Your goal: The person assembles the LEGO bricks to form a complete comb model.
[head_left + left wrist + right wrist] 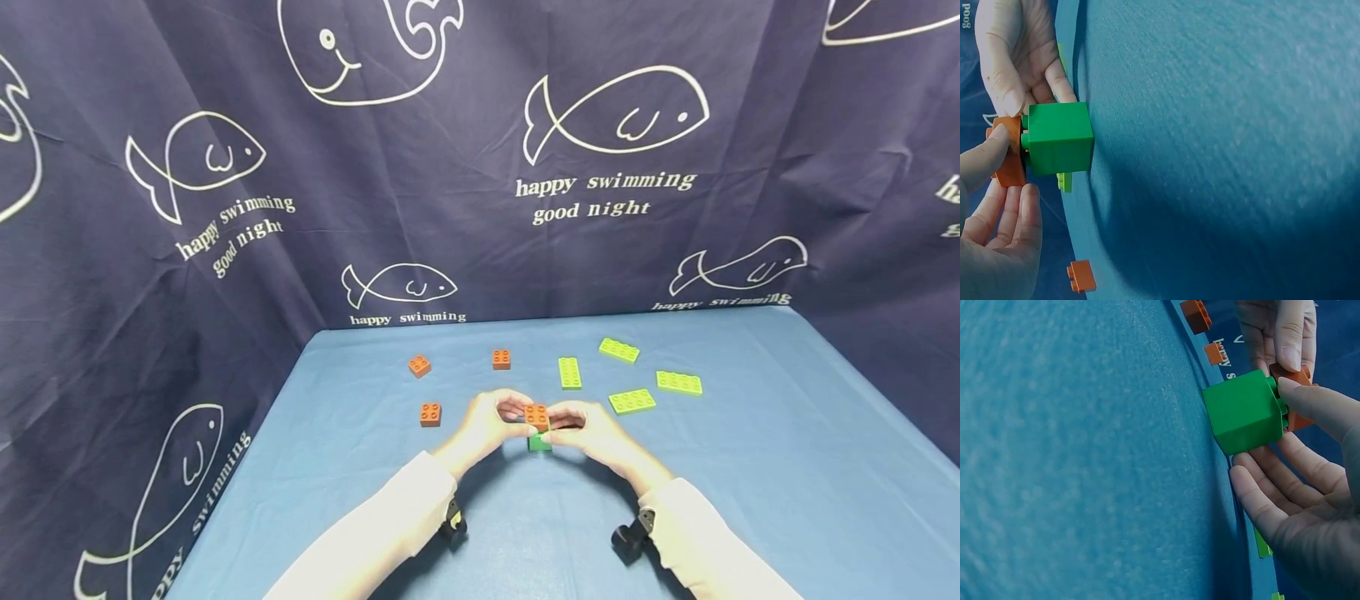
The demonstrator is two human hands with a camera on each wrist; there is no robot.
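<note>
An orange two-by-two toy brick point(536, 416) sits over a green block point(540, 442) that stands on the table. In both wrist views the green block's studs show in a gap under the orange brick, which looks slightly tilted. My left hand point(487, 421) pinches the orange brick from the left, thumb point(988, 156) on its near face. From the right, my right hand point(588, 427) grips the same brick, its thumb point(1310, 400) at the brick's lower edge near the studs. The right hand's other fingers point(1260, 487) curve behind, close to the green block.
Loose orange bricks lie to the left and back: one brick point(431, 414), another brick point(419, 366) and a third brick point(501, 359). Several flat lime-green bricks point(632, 402) are scattered at the back right. A blue cloth point(337, 500) covers the table; a dark printed curtain point(480, 208) hangs behind.
</note>
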